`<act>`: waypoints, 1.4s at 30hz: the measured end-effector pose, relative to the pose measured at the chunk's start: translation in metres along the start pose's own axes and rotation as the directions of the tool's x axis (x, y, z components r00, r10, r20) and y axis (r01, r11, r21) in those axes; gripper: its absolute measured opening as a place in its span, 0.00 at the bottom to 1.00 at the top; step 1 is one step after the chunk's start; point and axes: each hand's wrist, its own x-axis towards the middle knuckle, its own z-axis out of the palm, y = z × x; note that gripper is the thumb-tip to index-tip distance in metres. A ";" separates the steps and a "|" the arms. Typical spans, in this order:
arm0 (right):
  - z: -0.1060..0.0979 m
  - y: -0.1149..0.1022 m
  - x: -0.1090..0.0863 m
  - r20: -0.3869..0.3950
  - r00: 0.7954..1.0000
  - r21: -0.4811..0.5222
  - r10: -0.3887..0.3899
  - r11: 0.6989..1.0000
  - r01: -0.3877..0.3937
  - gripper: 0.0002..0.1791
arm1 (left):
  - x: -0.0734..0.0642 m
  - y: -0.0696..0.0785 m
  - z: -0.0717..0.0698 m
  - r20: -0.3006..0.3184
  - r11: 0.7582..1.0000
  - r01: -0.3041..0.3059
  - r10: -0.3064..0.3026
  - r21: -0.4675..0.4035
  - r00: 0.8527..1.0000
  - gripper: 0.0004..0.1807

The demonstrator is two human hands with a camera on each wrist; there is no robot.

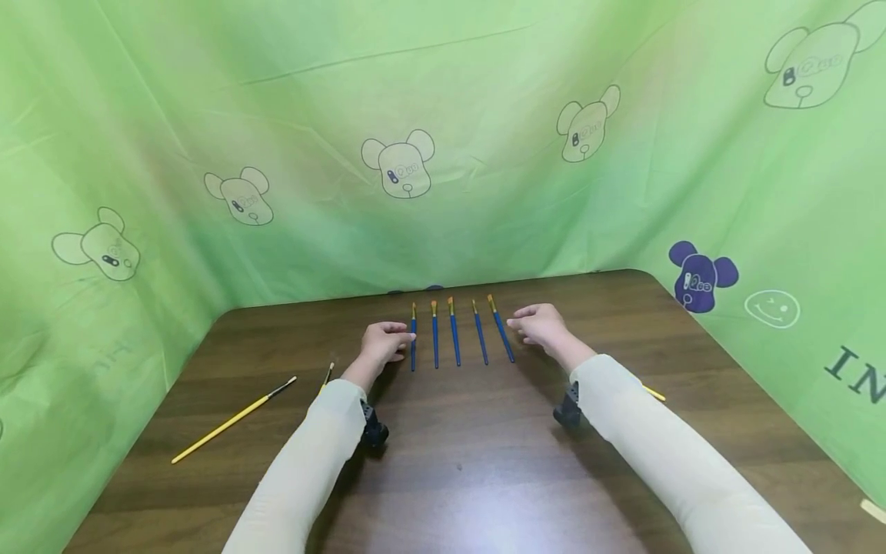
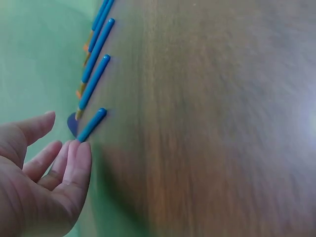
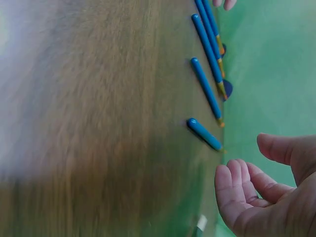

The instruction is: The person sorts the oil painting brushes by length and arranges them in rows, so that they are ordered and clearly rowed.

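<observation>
At far left, a long, slender yellow-handled paintbrush (image 1: 235,419) lies obliquely on the brown wood-grain tabletop (image 1: 457,477); a second yellow-handled paintbrush (image 1: 328,375) is partly hidden by the left sleeve (image 1: 311,454). The left hand (image 1: 381,346) has its thumb well apart from its grouped fingers, which lie at the left side of the leftmost slim blue-handled paintbrush (image 1: 413,338); contact cannot be told. This brush, the nearest to that hand, points almost straight away from the viewer, bristles far. Rightward follow three similar blue-handled paintbrushes (image 1: 453,333), smooth, glossy and round-ended, with tan-orange bristles. The rightmost blue-handled paintbrush (image 1: 501,331), its bristle end slanting left, lies just left of the right hand (image 1: 543,325), whose thumb and loosely bent fingers stand apart, holding nothing. Beyond hangs creased green printed cloth (image 1: 311,92).
</observation>
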 end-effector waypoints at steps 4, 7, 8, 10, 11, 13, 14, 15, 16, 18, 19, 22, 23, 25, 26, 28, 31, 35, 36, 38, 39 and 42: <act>-0.011 -0.001 -0.010 0.034 0.999 -0.031 -0.017 0.999 0.018 0.24 | -0.007 0.002 -0.010 0.076 1.000 -0.001 -0.001 0.018 0.997 0.18; -0.021 0.001 -0.020 0.061 0.997 -0.043 -0.035 0.998 0.038 0.25 | -0.015 0.003 -0.023 0.137 0.999 -0.018 0.014 0.031 0.990 0.21; -0.024 0.002 -0.024 0.072 0.996 -0.044 -0.046 0.998 0.049 0.25 | -0.019 0.004 -0.027 0.153 0.999 -0.027 0.022 0.036 0.988 0.21; -0.031 0.004 -0.032 0.095 0.993 -0.036 -0.070 0.997 0.074 0.26 | -0.026 0.005 -0.038 0.184 0.998 -0.049 0.040 0.042 0.982 0.22; -0.034 0.005 -0.036 0.106 0.991 -0.030 -0.083 0.996 0.086 0.27 | -0.029 0.006 -0.043 0.197 0.997 -0.060 0.050 0.042 0.979 0.23; -0.040 0.007 -0.045 0.117 0.988 -0.034 -0.103 0.994 0.108 0.27 | -0.036 0.006 -0.055 0.220 0.996 -0.081 0.069 0.044 0.973 0.23; -0.043 0.008 -0.049 0.120 0.987 -0.038 -0.111 0.992 0.117 0.27 | -0.039 0.006 -0.061 0.228 0.995 -0.087 0.075 0.045 0.971 0.23; -0.046 0.009 -0.053 0.119 0.986 -0.042 -0.118 0.991 0.123 0.27 | -0.042 0.005 -0.067 0.238 0.994 -0.094 0.081 0.046 0.968 0.24; -0.049 0.011 -0.057 0.113 0.986 -0.048 -0.123 0.991 0.129 0.27 | -0.045 0.004 -0.074 0.245 0.994 -0.100 0.085 0.050 0.966 0.24; -0.055 0.014 -0.065 0.102 0.985 -0.059 -0.137 0.988 0.144 0.26 | -0.051 0.001 -0.086 0.259 0.993 -0.104 0.085 0.061 0.962 0.25; -0.058 0.016 -0.068 0.095 0.985 -0.058 -0.146 0.987 0.152 0.26 | -0.054 0.000 -0.092 0.268 0.992 -0.106 0.085 0.067 0.960 0.25; -0.068 0.022 -0.080 0.082 0.982 -0.063 -0.172 0.982 0.178 0.25 | -0.065 -0.008 -0.108 0.284 0.992 -0.098 0.072 0.076 0.956 0.26; -0.072 0.025 -0.083 0.082 0.980 -0.064 -0.182 0.980 0.188 0.25 | -0.069 -0.011 -0.113 0.287 0.992 -0.098 0.071 0.079 0.955 0.26; -0.080 0.030 -0.090 0.080 0.977 -0.083 -0.200 0.975 0.207 0.25 | -0.076 -0.017 -0.121 0.288 0.992 -0.100 0.072 0.082 0.955 0.26; -0.084 0.032 -0.094 0.081 0.975 -0.099 -0.209 0.971 0.216 0.25 | -0.080 -0.020 -0.125 0.286 0.992 -0.100 0.073 0.083 0.955 0.26; -0.091 0.039 -0.100 0.082 0.972 -0.114 -0.222 0.966 0.230 0.26 | -0.087 -0.025 -0.131 0.285 0.991 -0.109 0.081 0.084 0.955 0.25; -0.101 0.049 -0.109 0.076 0.970 -0.135 -0.231 0.961 0.240 0.26 | -0.097 -0.033 -0.140 0.284 0.989 -0.125 0.099 0.076 0.954 0.25; -0.112 0.062 -0.119 0.068 0.967 -0.156 -0.246 0.955 0.254 0.24 | -0.107 -0.043 -0.150 0.261 0.984 -0.167 0.147 0.055 0.954 0.24; -0.114 0.065 -0.122 0.070 0.965 -0.163 -0.252 0.952 0.260 0.24 | -0.109 -0.045 -0.152 0.251 0.983 -0.178 0.160 0.049 0.955 0.24; -0.118 0.072 -0.126 0.072 0.963 -0.172 -0.259 0.948 0.267 0.24 | -0.111 -0.050 -0.156 0.220 0.980 -0.193 0.179 0.043 0.959 0.23; -0.119 0.075 -0.127 0.073 0.963 -0.175 -0.260 0.947 0.269 0.24 | -0.111 -0.052 -0.158 0.204 0.980 -0.197 0.185 0.036 0.961 0.23; -0.124 0.084 -0.133 0.074 0.964 -0.176 -0.255 0.948 0.265 0.24 | -0.113 -0.057 -0.161 0.157 0.980 -0.195 0.188 0.027 0.969 0.22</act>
